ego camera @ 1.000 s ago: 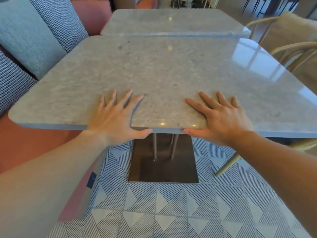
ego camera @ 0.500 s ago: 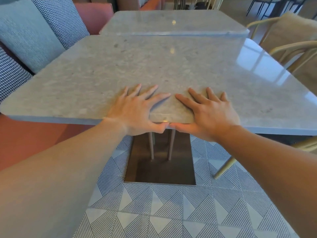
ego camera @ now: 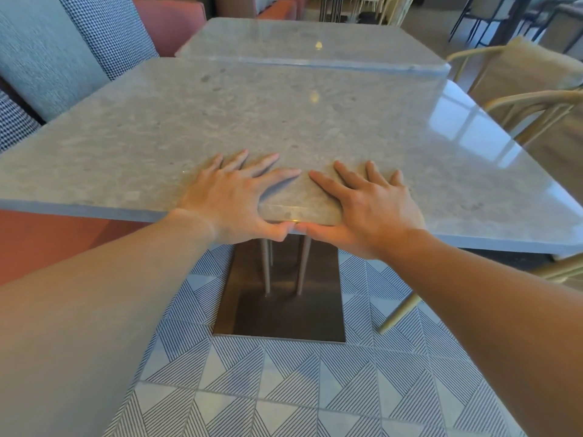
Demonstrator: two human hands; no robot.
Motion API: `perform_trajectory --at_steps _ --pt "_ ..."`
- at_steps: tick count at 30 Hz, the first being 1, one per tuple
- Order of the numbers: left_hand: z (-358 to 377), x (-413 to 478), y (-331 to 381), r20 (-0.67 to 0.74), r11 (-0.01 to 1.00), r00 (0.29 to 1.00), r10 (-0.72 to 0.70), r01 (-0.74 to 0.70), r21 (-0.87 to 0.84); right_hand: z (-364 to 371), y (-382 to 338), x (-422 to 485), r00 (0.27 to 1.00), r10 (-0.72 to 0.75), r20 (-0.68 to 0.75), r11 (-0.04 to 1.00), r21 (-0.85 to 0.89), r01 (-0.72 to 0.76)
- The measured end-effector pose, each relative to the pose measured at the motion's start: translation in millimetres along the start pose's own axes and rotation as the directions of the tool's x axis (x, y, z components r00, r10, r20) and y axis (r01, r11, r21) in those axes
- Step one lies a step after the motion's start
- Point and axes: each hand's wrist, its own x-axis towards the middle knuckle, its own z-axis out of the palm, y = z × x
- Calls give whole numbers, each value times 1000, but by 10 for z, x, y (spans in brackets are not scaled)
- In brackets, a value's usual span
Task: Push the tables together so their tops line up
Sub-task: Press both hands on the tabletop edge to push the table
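The near table (ego camera: 157,137) has a grey stone top on thin metal legs over a dark square base plate (ego camera: 280,313). Its far edge meets the front edge of the far table (ego camera: 284,39), which has the same grey top. The far top's left corner sits a little to the right of the near top's corner. My left hand (ego camera: 233,197) and my right hand (ego camera: 369,203) lie side by side at the middle of the near edge. Fingers spread flat on top, thumbs hooked under the edge, thumb tips touching.
A bench with grey and houndstooth cushions (ego camera: 56,52) and an orange seat (ego camera: 47,241) runs along the left. Light wooden chairs (ego camera: 536,108) stand close on the right, one leg (ego camera: 397,313) near the base plate. The floor has striped patterned tiles (ego camera: 284,389).
Both hands slid inward along the near edge, from apart to touching at the thumbs. The view has shifted slightly.
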Motion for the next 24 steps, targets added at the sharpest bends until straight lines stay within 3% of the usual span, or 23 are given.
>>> perform_trajectory --at_steps 24 --pt "3 240 140 -4 999 999 -49 49 -13 61 276 169 998 -38 -40 999 -33 37"
